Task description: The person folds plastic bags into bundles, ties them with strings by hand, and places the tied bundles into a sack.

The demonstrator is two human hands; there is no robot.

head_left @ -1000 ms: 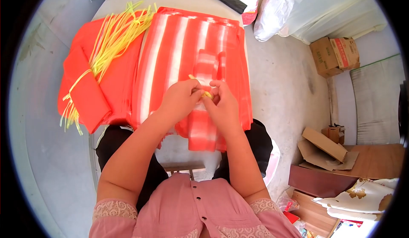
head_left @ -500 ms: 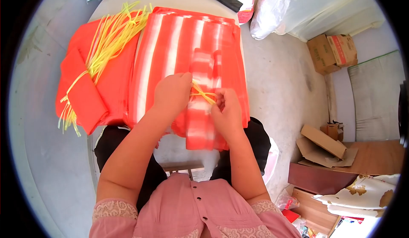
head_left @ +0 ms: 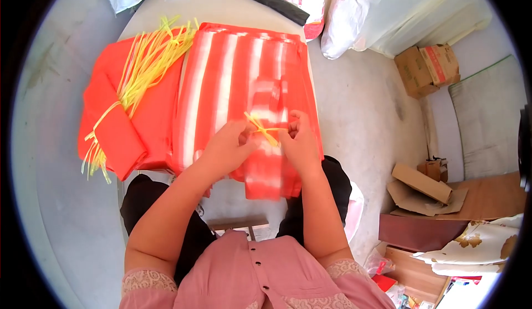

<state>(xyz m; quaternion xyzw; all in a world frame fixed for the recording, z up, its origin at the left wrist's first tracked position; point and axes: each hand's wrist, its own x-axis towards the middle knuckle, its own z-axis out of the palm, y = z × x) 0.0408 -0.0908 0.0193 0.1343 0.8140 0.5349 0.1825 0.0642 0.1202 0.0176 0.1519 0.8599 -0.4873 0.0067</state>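
- The right hand (head_left: 300, 143) has its thumb and forefinger pinched on one strand of the yellow tie (head_left: 262, 130); the left hand (head_left: 228, 147) has curled fingers beside the tie's other side, and I cannot tell whether they grip it.
- The tie lies across the middle of the striped bundle (head_left: 262, 173), between the hands; the bundle's lower end overhangs the near edge of the striped stack (head_left: 213, 76).
- The right hand is near the stack's right edge, with open floor (head_left: 363, 104) beyond; on the left, stripes lie bare up to the red stack (head_left: 160, 96).
- A dark-trousered knee stands at each side of the near edge, limiting room below.
- On the red stack lie loose yellow strips (head_left: 152, 60) and a tied red bundle (head_left: 116, 134).
- At the counter's (head_left: 166, 13) far edge sit a black roll (head_left: 274, 4) and, alongside, a white sack (head_left: 344, 21).
- Farther right stands a cardboard box (head_left: 426, 70).
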